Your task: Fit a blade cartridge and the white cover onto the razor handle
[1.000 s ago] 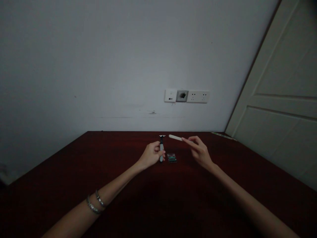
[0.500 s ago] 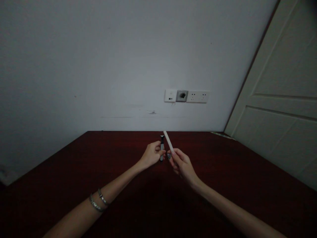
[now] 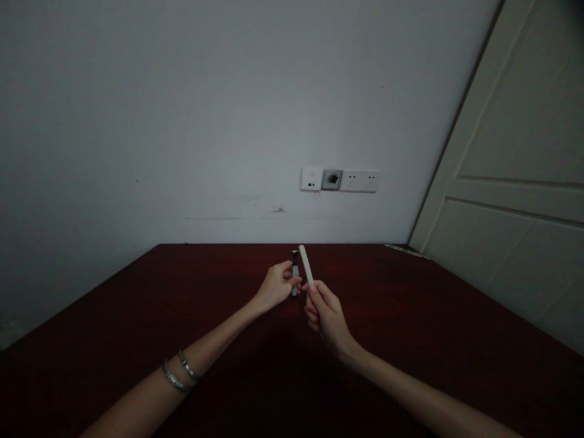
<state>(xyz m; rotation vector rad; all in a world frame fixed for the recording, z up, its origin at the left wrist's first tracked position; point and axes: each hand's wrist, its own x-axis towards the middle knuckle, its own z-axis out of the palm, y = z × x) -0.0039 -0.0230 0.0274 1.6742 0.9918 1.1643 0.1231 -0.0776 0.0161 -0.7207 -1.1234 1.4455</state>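
My left hand is closed around the grey handle of a razor, which looks grey and black and stands upright with its small T-shaped head on top. Just to its right, my right hand grips the lower end of a slim white stick. The stick leans up and left, and its tip is close beside the razor's head; whether they touch I cannot tell. What kind of stick it is cannot be made out, and its lower end is hidden in the fingers.
Both hands are above a dark red-brown table. Behind it rises a pale wall with a row of sockets. A panelled white door stands to the right, and a thin strip lies at the table's back right edge.
My right hand has turned and come slightly left, bringing the white stick's tip nearer the razor's head. A small shiny thing at its fingers no longer shows. The view has shifted slightly.
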